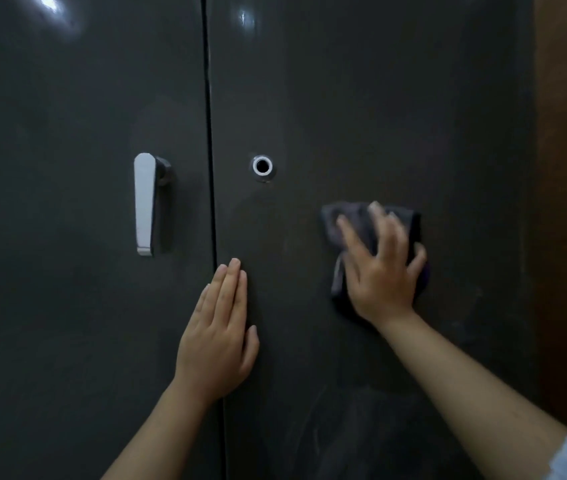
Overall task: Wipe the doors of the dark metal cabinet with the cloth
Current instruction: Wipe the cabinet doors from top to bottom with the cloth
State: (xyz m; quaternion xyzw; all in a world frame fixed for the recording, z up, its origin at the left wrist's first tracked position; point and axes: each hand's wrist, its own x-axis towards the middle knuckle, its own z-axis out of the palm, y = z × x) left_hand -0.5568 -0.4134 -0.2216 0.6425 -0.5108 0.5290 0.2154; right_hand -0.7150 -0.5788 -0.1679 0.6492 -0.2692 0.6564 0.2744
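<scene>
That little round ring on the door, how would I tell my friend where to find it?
Look at the dark metal cabinet's right door, next to the black gap between the two doors. The small silver ring sits there, level with the top of the left door's long silver handle and above the left hand. Only it is round with a dark hole.

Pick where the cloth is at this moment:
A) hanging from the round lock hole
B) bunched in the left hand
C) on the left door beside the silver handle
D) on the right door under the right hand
D: the right hand presses the cloth against the right door, while the left hand lies flat and bare by the door seam.
</scene>
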